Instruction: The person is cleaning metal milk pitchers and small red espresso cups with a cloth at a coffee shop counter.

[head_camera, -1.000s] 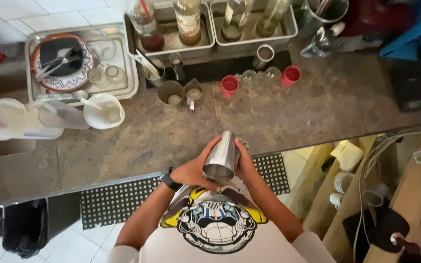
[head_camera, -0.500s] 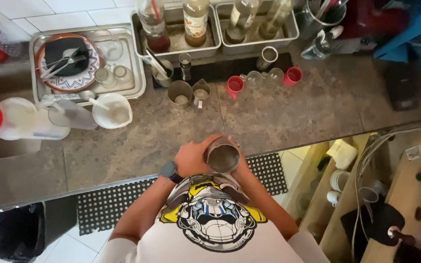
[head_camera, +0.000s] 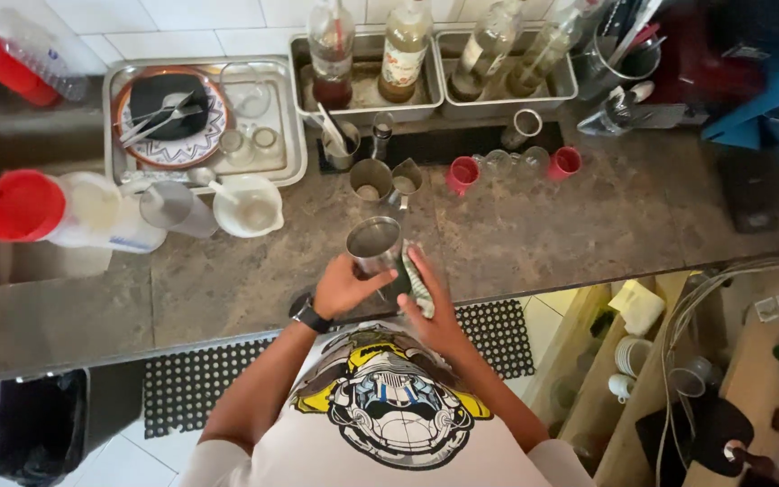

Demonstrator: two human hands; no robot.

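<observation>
My left hand (head_camera: 340, 287), with a black watch on the wrist, grips a steel shaker cup (head_camera: 374, 245) by its side. The cup stands mouth up over the front part of the stone counter (head_camera: 588, 225). My right hand (head_camera: 435, 311) presses a striped cloth (head_camera: 416, 278) against the right side of the cup. Both hands are close together, just above the counter's near edge. Whether the cup's base touches the counter is hidden by my hands.
A steel tray (head_camera: 292, 135) with a patterned plate, cutlery and glasses lies at the back left. A red-lidded jug (head_camera: 56, 209) and a white bowl (head_camera: 247, 206) sit in front of it. Bottles in steel trays (head_camera: 362, 99), small steel cups (head_camera: 371, 179), red cups (head_camera: 463, 171). Rubber floor mat (head_camera: 173, 397).
The steel cup has moved forward from near my chest to over the counter and now points mouth up. A striped cloth now shows in my right hand.
</observation>
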